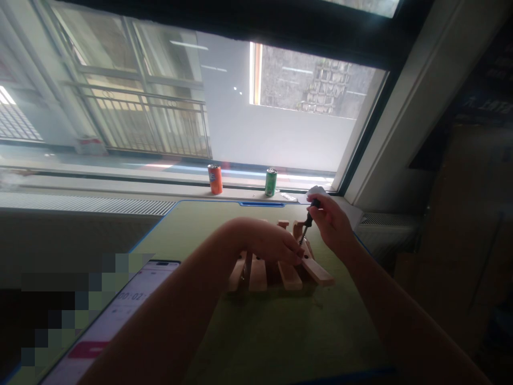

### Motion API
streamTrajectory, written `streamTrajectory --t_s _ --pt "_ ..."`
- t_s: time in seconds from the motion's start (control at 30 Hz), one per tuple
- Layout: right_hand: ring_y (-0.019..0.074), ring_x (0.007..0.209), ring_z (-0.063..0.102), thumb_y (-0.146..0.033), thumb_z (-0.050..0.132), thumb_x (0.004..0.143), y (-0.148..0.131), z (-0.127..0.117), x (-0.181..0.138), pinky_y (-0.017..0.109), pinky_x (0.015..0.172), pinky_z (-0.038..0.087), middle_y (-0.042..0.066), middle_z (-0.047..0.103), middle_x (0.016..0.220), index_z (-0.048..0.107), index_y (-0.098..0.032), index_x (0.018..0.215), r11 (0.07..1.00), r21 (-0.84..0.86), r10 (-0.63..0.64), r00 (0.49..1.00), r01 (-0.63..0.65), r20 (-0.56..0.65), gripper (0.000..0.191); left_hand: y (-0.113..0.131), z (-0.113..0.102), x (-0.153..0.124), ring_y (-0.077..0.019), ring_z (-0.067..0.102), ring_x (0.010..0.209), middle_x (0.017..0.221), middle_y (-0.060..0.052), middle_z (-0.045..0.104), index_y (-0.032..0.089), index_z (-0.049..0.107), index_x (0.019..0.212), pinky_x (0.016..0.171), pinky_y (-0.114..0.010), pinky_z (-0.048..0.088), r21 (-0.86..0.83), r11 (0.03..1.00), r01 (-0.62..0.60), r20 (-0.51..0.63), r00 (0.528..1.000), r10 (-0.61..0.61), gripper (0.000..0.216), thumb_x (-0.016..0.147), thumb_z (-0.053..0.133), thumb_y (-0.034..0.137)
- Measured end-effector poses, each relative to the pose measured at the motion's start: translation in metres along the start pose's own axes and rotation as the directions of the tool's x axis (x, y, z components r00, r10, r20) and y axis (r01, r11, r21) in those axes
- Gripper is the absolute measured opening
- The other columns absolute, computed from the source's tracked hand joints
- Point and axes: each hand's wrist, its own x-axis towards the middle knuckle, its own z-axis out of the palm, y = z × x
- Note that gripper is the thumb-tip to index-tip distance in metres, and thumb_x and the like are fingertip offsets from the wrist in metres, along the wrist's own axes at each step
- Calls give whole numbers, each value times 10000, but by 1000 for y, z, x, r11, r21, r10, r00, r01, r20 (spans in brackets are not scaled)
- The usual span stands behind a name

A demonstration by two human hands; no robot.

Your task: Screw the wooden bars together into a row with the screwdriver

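A small rack of pale wooden slats [289,274] lies on the green table mat [256,326] in front of me. My left hand [272,243] rests on top of the slats, fingers curled down and pressed on the wood near the screwdriver's tip. My right hand [331,220] is closed around the black handle of a screwdriver [307,222], which stands nearly upright with its tip at the slats beside my left fingertips.
An orange can [215,179] and a green can [271,182] stand on the window sill behind the mat. A phone [116,315] showing a timer lies at the left front. A white cloth or paper [310,193] sits by the sill behind my right hand.
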Motion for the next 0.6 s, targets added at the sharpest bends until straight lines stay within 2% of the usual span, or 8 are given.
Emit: streamTrajectory --t_s 0.07,0.13,0.23,0.33,0.4,0.47,0.53,0.6 --pt "169 916 555 -306 417 871 -2 -1 -1 340 785 476 57 554 1109 500 -250 1165 995 95 8 996 -17 90 311 0 0 1 -181 505 996 1164 -37 560 225 469 1256 895 -290 348 -7 1000 1 -4 1000 -1 460 839 386 399" --pt "162 878 565 -301 413 875 -3 -1 -2 339 769 481 50 580 1032 469 -250 1199 989 135 39 989 -58 144 333 -1 0 1 -182 508 990 1164 -33 563 229 481 1246 892 -285 349 -3 1000 0 -13 1000 0 451 835 397 393" --pt "150 747 540 -322 550 799 -5 0 -2 315 685 481 26 568 868 504 -249 1157 999 2 34 996 -34 84 368 -3 1 2 -185 509 999 1181 -31 553 238 475 1251 885 -284 355 -10 1000 -6 -13 1000 6 454 833 400 398" --pt "153 754 510 -312 553 794 -7 1 -1 313 687 460 42 543 892 552 -249 1130 984 -164 -64 997 69 38 342 -6 1 3 -176 511 1002 1177 -29 554 236 455 1265 880 -277 360 -38 999 -40 5 999 40 462 835 395 396" --pt "162 839 518 -294 463 847 -8 -1 -1 321 732 456 58 547 990 524 -254 1181 985 -134 -99 993 107 63 343 -7 1 4 -177 509 1002 1173 -30 555 229 468 1255 886 -282 357 -32 999 -41 1 999 41 457 836 395 395" --pt "160 889 529 -275 375 885 -8 -3 0 325 759 459 56 560 1041 438 -261 1264 996 -36 -76 989 81 127 384 -6 1 3 -184 503 1011 1179 -31 551 226 486 1242 893 -291 351 -20 999 -29 -10 1000 29 451 835 394 397" --pt "147 827 549 -287 377 887 -7 -6 0 310 726 469 41 589 969 420 -255 1272 1000 -13 -25 986 27 163 389 -4 1 2 -189 504 1008 1165 -29 560 228 495 1234 889 -297 352 -12 1000 -18 -16 1000 18 444 835 396 394" --pt "134 700 538 -334 490 833 -6 -7 1 283 651 468 18 588 819 509 -233 1175 993 -116 10 993 4 120 357 -3 0 2 -190 514 988 1141 -27 575 235 496 1233 877 -301 359 -6 1000 -14 -18 1000 14 437 835 398 386"
